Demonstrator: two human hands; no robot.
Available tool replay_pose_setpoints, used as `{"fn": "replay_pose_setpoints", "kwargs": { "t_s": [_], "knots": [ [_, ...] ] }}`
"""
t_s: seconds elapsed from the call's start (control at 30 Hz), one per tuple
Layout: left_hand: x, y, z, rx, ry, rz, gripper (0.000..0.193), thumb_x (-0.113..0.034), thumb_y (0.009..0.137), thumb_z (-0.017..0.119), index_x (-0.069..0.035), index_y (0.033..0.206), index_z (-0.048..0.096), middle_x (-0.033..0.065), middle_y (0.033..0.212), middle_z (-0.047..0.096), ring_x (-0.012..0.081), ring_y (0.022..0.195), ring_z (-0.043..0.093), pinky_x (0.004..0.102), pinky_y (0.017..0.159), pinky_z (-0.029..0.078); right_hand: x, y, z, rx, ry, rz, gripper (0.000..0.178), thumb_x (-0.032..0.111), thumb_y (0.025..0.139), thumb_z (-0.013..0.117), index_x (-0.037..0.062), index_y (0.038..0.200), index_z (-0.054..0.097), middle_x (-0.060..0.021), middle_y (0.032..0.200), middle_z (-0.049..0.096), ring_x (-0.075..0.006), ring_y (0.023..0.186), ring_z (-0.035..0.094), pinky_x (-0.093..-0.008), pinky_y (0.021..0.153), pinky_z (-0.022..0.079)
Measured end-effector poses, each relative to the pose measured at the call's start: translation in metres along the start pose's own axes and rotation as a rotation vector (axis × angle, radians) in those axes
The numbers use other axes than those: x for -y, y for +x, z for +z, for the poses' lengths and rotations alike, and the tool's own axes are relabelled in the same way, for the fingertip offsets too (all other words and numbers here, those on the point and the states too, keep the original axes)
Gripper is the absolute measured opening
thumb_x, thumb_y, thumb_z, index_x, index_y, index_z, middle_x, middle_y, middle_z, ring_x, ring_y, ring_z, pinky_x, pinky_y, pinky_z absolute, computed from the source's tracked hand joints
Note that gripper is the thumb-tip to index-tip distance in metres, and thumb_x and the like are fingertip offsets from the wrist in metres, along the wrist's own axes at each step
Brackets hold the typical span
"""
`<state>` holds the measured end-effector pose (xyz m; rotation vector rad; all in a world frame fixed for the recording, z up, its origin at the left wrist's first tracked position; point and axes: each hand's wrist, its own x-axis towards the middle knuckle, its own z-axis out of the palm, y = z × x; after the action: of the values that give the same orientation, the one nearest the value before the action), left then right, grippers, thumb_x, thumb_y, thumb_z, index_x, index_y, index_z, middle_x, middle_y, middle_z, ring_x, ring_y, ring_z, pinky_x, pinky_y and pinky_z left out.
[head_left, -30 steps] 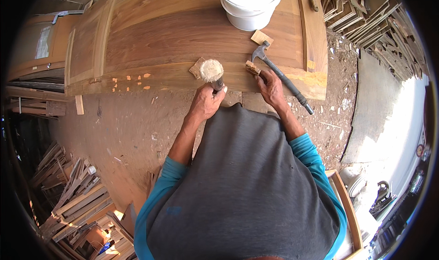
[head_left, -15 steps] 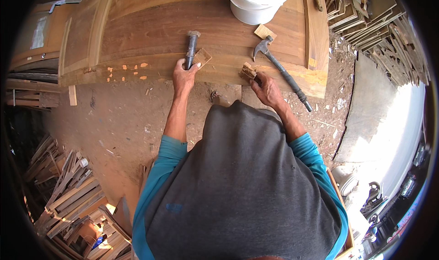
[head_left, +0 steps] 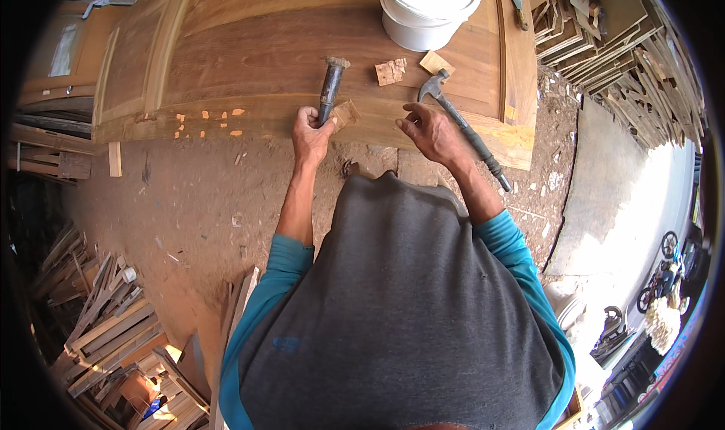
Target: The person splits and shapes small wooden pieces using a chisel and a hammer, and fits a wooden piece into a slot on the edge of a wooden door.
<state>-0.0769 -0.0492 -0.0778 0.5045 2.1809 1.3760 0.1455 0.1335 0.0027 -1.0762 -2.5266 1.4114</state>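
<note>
My left hand (head_left: 310, 137) is closed around a dark cylindrical tool (head_left: 330, 88) with a flared, battered brown end, like a chisel handle; its lower end is hidden in my grip. A small flat wood piece (head_left: 347, 116) sticks out beside my thumb, against the same hand. My right hand (head_left: 434, 134) hovers over the door's near edge, empty, with thumb and forefinger apart. Right beside it lies a claw hammer (head_left: 467, 128) with a dark shaft. A rough-faced wood block (head_left: 390, 72) and a paler block (head_left: 436, 63) rest on the wooden panel door (head_left: 257, 67).
A white lidded bucket (head_left: 423, 33) stands on the door's far side. Near the right end lies a putty knife (head_left: 519, 10). Orange filler patches (head_left: 205, 115) dot the near edge at left. Boards (head_left: 642, 75) are stacked at the right, and scrap wood (head_left: 121, 332) is piled at lower left.
My right hand has let go of the rough wood block, which now lies on the door farther off. My left hand has shifted slightly right and nearer, still holding the tool.
</note>
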Motion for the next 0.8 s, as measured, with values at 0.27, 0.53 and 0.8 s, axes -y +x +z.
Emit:
{"fn": "replay_pose_setpoints", "kwargs": {
  "t_s": [0.27, 0.53, 0.8],
  "knots": [
    [-0.031, -0.035, 0.01, 0.238, -0.229, 0.084, 0.038, -0.009, 0.09, 0.083, -0.003, 0.114, 0.054, -0.0002, 0.093, 0.066, 0.0052, 0.082, 0.059, 0.0213, 0.067, 0.048, 0.009, 0.004, 0.035, -0.049, 0.152, -0.205, 0.041, 0.016, 0.095, 0.073, 0.003, 0.133, 0.064, -0.0192, 0.105, 0.068, -0.0324, 0.092, 0.071, -0.0417, 0.087, 0.056],
    [-0.059, -0.039, 0.008, 0.141, -0.433, 0.127, 0.027, -0.025, 0.104, 0.066, -0.007, 0.12, 0.055, 0.0063, 0.1, 0.073, 0.0109, 0.088, 0.065, 0.0254, 0.074, 0.051, -0.02, 0.0, 0.037, -0.198, 0.028, -0.292, 0.019, 0.015, 0.09, 0.072, 0.0031, 0.106, 0.07, -0.0169, 0.102, 0.068, -0.038, 0.099, 0.065, -0.0466, 0.085, 0.053],
    [-0.101, -0.039, 0.007, 0.169, -0.393, 0.27, 0.036, -0.036, 0.109, 0.057, -0.006, 0.129, 0.053, 0.0118, 0.115, 0.072, 0.0164, 0.11, 0.066, 0.0316, 0.09, 0.054, -0.057, -0.007, 0.049, -0.3, -0.139, -0.211, 0.024, 0.018, 0.09, 0.074, 0.0066, 0.111, 0.073, -0.0148, 0.108, 0.066, -0.0358, 0.107, 0.061, -0.047, 0.092, 0.05]
  ]
}}
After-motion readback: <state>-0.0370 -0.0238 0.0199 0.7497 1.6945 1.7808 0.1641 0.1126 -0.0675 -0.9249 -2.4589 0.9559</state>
